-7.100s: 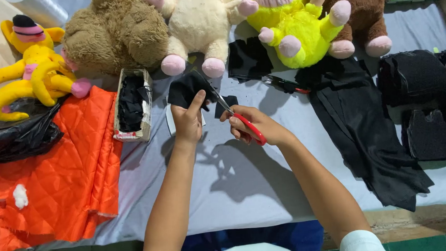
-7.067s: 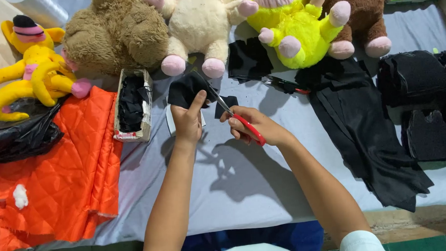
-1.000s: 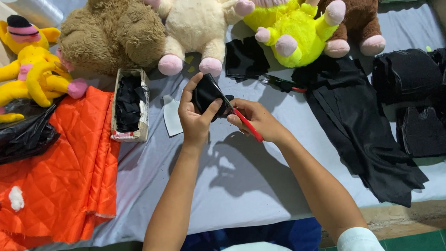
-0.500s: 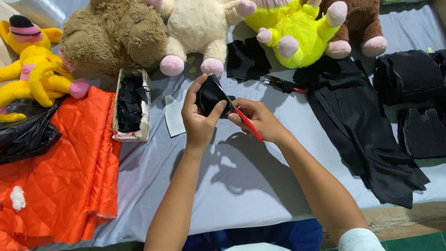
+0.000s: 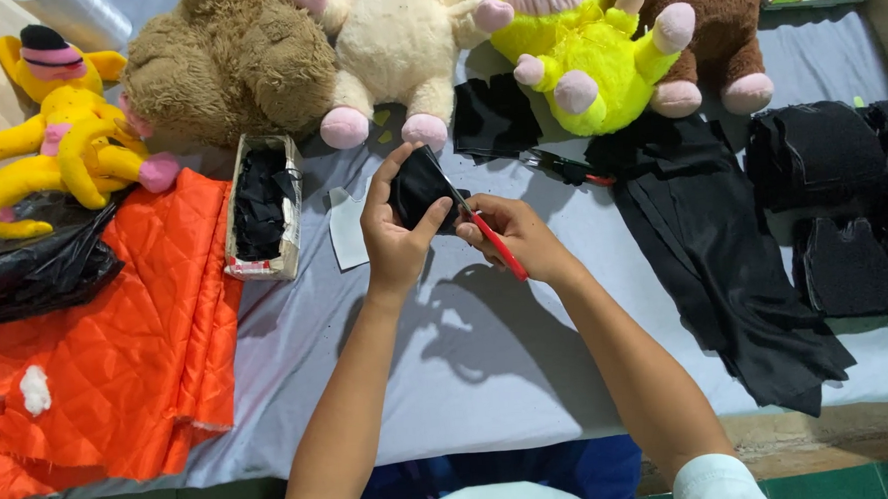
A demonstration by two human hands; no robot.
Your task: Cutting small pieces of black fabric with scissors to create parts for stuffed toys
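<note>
Looking down from the head camera, I see my left hand (image 5: 396,237) pinching a small black fabric piece (image 5: 419,186) above the grey table (image 5: 489,357). My right hand (image 5: 511,239) grips red-handled scissors (image 5: 487,236), blades at its edge; the cutting looks underway, with black cloth (image 5: 724,257) still uncut.

Black fabric piece (image 5: 419,188), red-handled scissors (image 5: 492,240); orange quilted cloth (image 5: 118,334) w/ diamond stitch; yellow plush (image 5: 580,44) w/ pink paws; grey worktop (image 5: 490,377); black cloth pile (image 5: 724,257).

A grey-sheeted table (image 5: 490,377) with a wooden edge stands over green floor tiles (image 5: 853,481).
</note>
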